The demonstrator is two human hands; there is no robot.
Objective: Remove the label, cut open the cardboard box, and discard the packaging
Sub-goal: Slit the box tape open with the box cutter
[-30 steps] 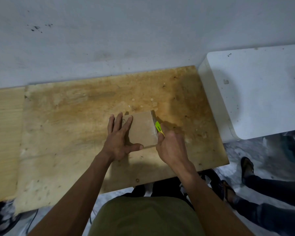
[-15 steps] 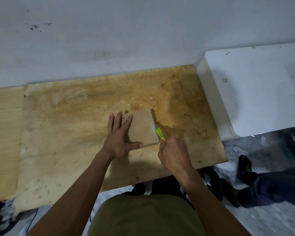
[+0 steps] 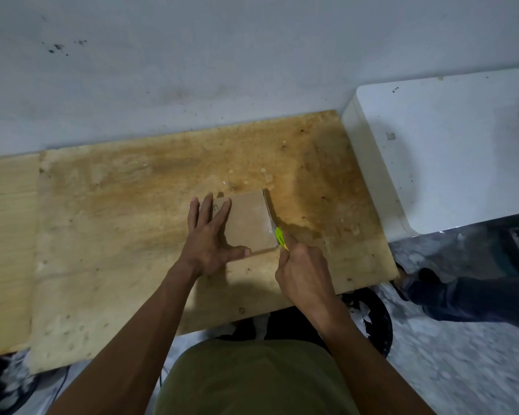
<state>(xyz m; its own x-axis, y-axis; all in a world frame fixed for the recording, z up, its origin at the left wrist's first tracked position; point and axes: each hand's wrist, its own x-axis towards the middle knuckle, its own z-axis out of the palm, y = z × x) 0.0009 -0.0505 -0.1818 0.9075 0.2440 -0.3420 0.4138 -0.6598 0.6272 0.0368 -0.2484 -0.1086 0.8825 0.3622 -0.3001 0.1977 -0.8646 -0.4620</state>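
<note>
On a stained plywood desk point(image 3: 126, 223), the left hand point(image 3: 207, 244) presses flat, fingers point(image 3: 221, 215) spread, on a closed cardboard box point(image 3: 249, 223). Just right of them, the right hand point(image 3: 304, 271) grips a yellow-green cutter point(image 3: 280, 237) against the box's right edge. Its contents are hidden.

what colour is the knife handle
Bright yellow-green; the knife in the right hand shows in the head view.
</note>
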